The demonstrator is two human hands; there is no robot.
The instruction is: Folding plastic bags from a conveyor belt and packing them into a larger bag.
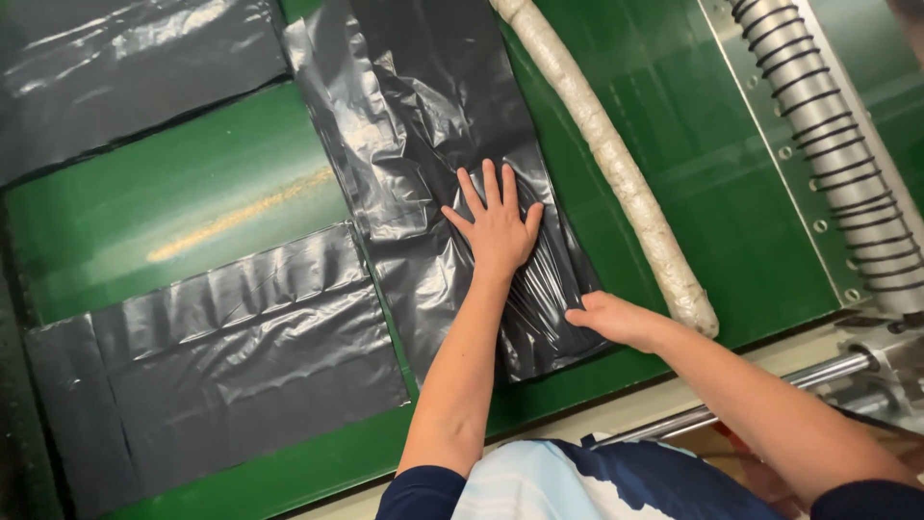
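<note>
Your left hand lies flat in the middle of the frame, its 5 fingers spread wide and its palm pressing down on a crinkled black plastic bag; it holds nothing. That bag runs from the top centre down to the lower middle of the green belt. Your right hand sits just right of and below the left one, fingers curled at the bag's lower right edge; you cannot tell whether it pinches the plastic. A long pale wrapped roll slants from top centre to just beside your right hand. 1 more black bag lies flat at lower left, another at upper left. A ribbed metal roller stands at upper right.
</note>
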